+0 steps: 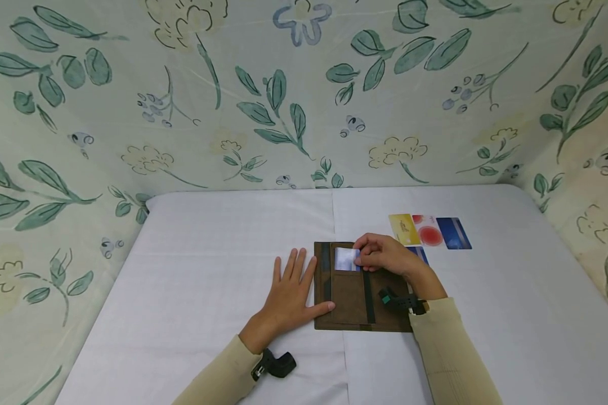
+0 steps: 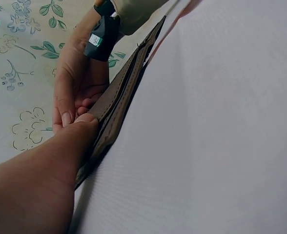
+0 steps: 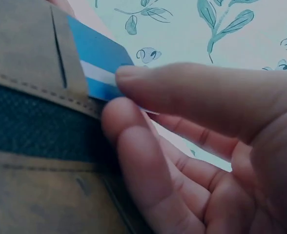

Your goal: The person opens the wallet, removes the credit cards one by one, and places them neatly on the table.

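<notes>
A brown wallet [image 1: 348, 299] with dark bands lies opened flat on the white table. Near its top sits a blue and white card [image 1: 347, 259], whose lower part appears tucked into a slot. My right hand [image 1: 391, 257] pinches this card [image 3: 100, 61] by its edge between thumb and fingers, as the right wrist view shows up close. Spread along the wallet's left side, my left hand [image 1: 290, 295] has straight fingers on the cloth. Its thumb [image 2: 87, 119] rests on the wallet's edge. The card is not visible in the left wrist view.
Beyond my right hand lie a yellow card [image 1: 404, 229], a white and red card [image 1: 428, 232] and a dark blue card [image 1: 454, 233]. Another blue card [image 1: 419, 254] is partly covered by that hand. A flowered cloth [image 1: 294, 101] hangs behind the table [image 1: 223, 225].
</notes>
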Action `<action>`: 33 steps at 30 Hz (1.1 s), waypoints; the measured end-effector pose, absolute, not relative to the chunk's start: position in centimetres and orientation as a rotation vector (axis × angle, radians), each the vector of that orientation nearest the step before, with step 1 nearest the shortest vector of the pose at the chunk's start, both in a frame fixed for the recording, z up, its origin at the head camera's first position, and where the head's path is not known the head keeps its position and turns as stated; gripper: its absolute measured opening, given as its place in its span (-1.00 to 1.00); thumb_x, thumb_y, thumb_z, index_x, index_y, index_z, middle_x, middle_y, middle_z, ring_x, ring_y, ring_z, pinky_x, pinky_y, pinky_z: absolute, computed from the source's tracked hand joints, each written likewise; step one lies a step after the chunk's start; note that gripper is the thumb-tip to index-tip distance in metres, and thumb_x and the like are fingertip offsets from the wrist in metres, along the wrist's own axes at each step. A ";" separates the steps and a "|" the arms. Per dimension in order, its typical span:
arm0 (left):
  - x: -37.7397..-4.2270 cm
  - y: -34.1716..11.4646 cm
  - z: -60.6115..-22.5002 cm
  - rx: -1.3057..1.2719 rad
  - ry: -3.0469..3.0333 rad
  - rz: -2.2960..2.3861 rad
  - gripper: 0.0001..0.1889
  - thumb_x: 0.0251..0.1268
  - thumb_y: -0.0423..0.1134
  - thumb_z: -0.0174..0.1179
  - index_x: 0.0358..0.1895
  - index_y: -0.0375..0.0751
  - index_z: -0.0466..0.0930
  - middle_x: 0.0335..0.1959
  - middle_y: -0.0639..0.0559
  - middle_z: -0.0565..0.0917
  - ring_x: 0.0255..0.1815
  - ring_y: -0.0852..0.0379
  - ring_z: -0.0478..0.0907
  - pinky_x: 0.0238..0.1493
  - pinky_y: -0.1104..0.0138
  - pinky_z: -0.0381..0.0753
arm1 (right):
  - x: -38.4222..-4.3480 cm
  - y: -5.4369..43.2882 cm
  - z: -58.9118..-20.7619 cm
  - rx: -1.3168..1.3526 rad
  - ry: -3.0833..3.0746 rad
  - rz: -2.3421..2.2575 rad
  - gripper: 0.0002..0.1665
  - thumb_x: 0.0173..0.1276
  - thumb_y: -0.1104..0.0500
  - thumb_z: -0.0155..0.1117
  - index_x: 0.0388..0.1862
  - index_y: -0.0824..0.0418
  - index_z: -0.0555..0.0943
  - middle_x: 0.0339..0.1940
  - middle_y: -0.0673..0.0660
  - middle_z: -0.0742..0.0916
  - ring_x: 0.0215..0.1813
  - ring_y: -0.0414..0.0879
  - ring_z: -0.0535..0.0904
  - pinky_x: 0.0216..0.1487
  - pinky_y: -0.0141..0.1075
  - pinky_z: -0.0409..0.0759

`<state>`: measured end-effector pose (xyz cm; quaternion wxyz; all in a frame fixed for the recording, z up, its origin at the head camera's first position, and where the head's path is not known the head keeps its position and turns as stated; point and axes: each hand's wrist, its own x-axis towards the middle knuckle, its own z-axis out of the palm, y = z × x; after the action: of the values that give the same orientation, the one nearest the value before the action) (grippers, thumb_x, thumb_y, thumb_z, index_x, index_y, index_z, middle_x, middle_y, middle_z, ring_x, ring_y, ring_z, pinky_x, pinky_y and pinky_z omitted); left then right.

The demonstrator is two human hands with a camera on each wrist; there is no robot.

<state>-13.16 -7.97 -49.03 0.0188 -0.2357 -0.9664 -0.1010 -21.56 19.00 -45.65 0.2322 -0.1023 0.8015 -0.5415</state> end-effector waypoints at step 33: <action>-13.1 -7.9 -48.5 -0.734 -2.973 -0.323 0.11 0.10 0.60 -0.18 0.55 -0.17 -0.04 0.56 -0.23 -0.09 0.56 -0.18 -0.25 0.39 -0.22 -0.25 | -21.4 19.3 -45.3 -0.363 2.125 -1.550 -0.60 0.24 0.27 0.37 0.00 0.30 0.45 -0.39 0.22 0.63 -0.38 0.00 0.61 -0.29 -0.23 0.63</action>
<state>-13.07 -7.91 -48.45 0.0313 -0.2383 -0.9650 -0.1048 -21.42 19.28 -45.31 0.2406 -0.1328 0.7768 -0.5666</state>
